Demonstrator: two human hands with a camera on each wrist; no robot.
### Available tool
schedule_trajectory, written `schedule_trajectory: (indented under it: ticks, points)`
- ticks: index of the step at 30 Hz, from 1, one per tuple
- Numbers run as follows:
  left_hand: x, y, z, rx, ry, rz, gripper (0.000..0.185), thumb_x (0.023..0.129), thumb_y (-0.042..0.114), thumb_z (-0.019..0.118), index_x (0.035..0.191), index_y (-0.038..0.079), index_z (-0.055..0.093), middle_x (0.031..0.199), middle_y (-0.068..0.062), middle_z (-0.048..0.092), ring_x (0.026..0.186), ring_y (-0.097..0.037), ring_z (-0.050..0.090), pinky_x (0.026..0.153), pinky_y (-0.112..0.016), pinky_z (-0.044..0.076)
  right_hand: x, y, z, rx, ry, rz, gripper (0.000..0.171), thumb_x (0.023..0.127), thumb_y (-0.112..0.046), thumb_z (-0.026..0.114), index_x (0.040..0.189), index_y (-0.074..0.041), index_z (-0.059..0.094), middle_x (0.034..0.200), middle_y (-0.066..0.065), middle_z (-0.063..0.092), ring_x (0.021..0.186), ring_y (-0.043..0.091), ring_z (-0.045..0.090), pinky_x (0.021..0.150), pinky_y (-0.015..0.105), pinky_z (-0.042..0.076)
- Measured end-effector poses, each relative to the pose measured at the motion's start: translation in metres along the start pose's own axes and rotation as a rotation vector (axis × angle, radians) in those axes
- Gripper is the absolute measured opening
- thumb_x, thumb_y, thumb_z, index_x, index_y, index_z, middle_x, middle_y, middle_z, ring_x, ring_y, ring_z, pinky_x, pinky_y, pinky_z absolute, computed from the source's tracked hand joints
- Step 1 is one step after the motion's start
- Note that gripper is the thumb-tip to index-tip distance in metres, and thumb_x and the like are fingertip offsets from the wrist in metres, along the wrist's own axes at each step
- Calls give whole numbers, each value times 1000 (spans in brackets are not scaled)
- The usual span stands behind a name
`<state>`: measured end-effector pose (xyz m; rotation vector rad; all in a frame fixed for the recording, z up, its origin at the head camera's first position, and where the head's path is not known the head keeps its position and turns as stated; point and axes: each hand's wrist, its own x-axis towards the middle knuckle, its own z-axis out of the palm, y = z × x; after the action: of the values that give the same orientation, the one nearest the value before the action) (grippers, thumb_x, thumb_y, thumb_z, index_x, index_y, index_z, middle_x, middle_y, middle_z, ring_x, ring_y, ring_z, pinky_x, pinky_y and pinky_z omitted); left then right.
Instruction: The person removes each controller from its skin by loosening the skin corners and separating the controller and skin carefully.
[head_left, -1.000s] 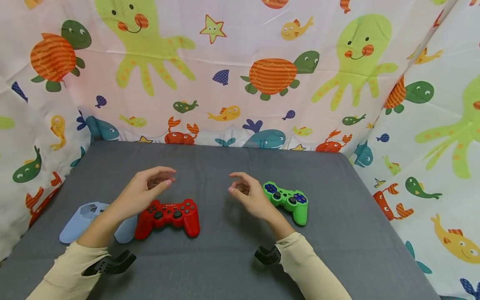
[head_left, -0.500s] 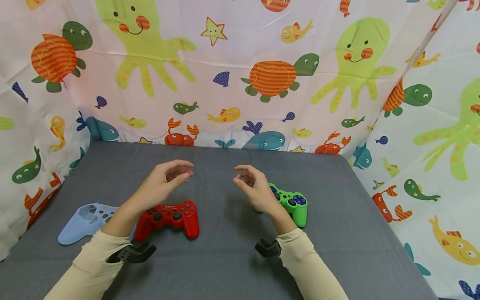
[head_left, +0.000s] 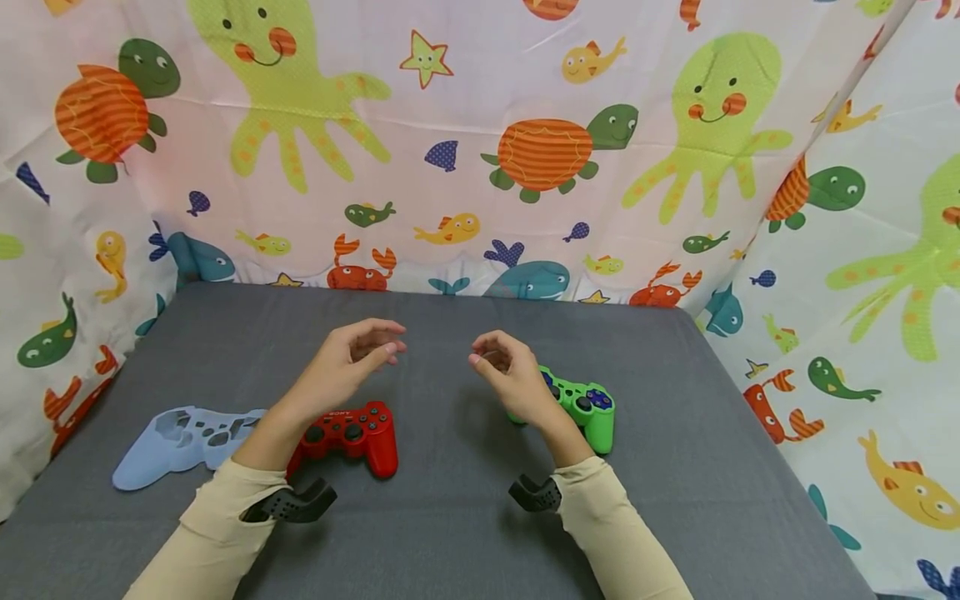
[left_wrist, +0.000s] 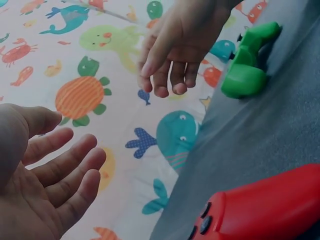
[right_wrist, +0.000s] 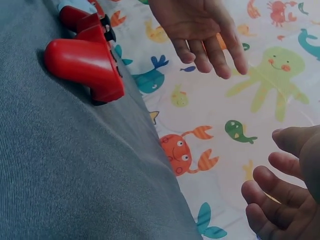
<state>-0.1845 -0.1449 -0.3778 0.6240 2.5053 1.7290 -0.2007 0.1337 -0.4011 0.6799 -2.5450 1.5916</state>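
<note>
While both hands hover above the grey table (head_left: 450,517), neither holds anything: left hand (head_left: 341,367) is raised w/ fingers loosely bent and spread, palm facing inward, and right hand (head_left: 510,375) mirrors it, fingers relaxed and slightly curled; the two are near each other but apart. Nearest the left hand is the red controller (head_left: 352,433), glossy, dark buttons and sticks, lying flat on the table just below the wrist; its left grip is hidden behind the forearm in the head view. Left wrist view shows only a blurred corner of it (left_wrist: 265,205); right wrist view shows one grip from the side (right_wrist: 85,65). Green controller (head_left: 581,408), w/ blue buttons, lies on the table to the right of the right hand, its left part covered by that hand; in the left wrist view only one green grip (left_wrist: 247,65) is seen. Pale blue silicone cover (head_left: 183,437), empty w/ cut-outs, lies flat at the left, its right end hidden by the sleeve. Sea-creature curtain (head_left: 480,150) closes off back and sides. Wrist camera mounts (head_left: 288,504) show only in part.
</note>
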Motion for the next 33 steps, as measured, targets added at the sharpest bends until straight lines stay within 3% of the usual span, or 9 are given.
schedule_trajectory:
  ticks: [6, 11, 14, 22, 27, 33]
  points:
    - [-2, 0, -5, -28, 8, 15, 30, 104, 17, 56, 133, 8, 60, 120, -17, 70, 98, -17, 69, 86, -29, 56, 0, -2, 3, -72, 1, 11, 20, 101, -18, 63, 118, -7, 64, 113, 12, 68, 94, 24, 67, 84, 34, 53]
    - [-4, 4, -9, -24, 33, 32, 29, 104, 14, 56, 132, 6, 61, 120, -20, 69, 94, -8, 68, 83, -25, 55, 0, -2, 2, -107, 1, 9, 21, 101, -18, 64, 119, -7, 64, 112, 11, 68, 94, 23, 66, 84, 34, 54]
    - [-4, 4, -7, 0, 46, 24, 29, 104, 15, 57, 132, 6, 61, 120, -17, 70, 96, -11, 68, 85, -27, 56, 0, 0, 2, -121, 12, 2, 21, 100, -18, 65, 118, -7, 64, 110, 11, 69, 93, 23, 67, 84, 34, 54]
    - [-9, 4, 4, 334, 178, 15, 28, 103, 18, 58, 131, 11, 62, 113, -10, 73, 98, -23, 67, 87, -40, 55, -3, 2, 3, -129, -13, -3, 22, 101, -18, 64, 120, -8, 64, 111, 11, 70, 93, 22, 67, 83, 34, 54]
    - [-10, 5, 9, 474, 228, 44, 28, 102, 16, 60, 128, 9, 64, 106, -9, 73, 95, -24, 67, 87, -46, 56, -3, 3, 1, -134, -16, -10, 22, 101, -18, 64, 120, -9, 64, 111, 10, 70, 93, 22, 67, 83, 36, 55]
    - [-9, 3, 10, 638, 277, 91, 28, 99, 16, 64, 126, 9, 66, 105, -9, 74, 91, -26, 68, 66, -40, 54, -2, 5, -5, -191, -12, -15, 23, 101, -19, 64, 121, -9, 64, 111, 10, 70, 93, 22, 67, 85, 39, 55]
